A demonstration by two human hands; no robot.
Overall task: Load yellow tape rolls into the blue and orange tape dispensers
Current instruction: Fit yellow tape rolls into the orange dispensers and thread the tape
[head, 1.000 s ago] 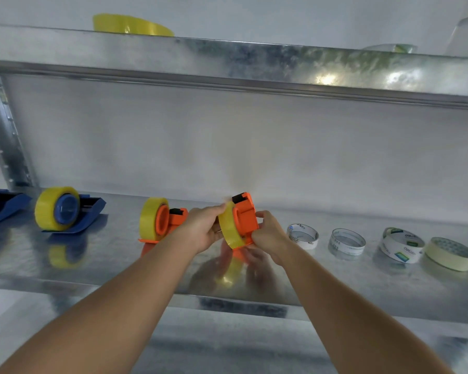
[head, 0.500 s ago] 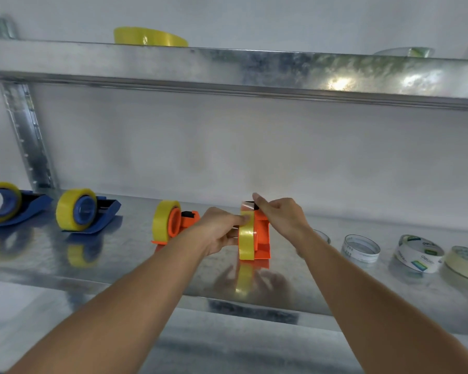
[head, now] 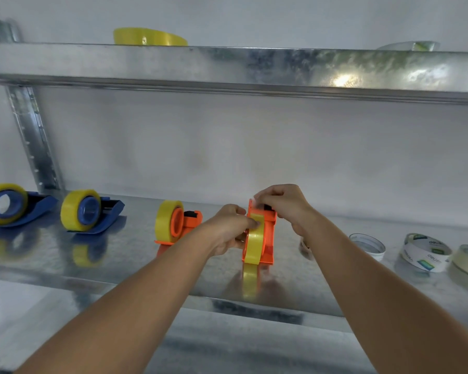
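Step in hand, by the look of it: drawing the free end of tape up to the cutter of the last dispenser.

Standing on the galvanised metal shelf, near its front edge: orange plastic tape dispenser, end-on to the camera, with a yellow translucent tape roll already seated on its hub. Left hand closed around the roll and the dispenser's left flank, thumb pressed on the tape's top. Right hand up at the cutter end, fingertips pinched together on something pale there, probably the tape's loose end; too blurred to be sure.

To do it well: keep the left grip firm enough to stop the roll spinning free, yet loose enough to let it feed. Pull the end straight along the dispenser's line, not sideways, so as to avoid a skewed or creased strip. Press the end down onto the blade edge, fingers clear of the teeth. Hold the base flat on the shelf throughout; slippery metal underneath, likely to let it skate.

Further left, apparently finished: second orange dispenser with a yellow roll, then two blue dispensers with yellow rolls. To the right, well apart: white and cream tape rolls, not part of the job. Up on the shelf above: spare yellow roll lying flat.
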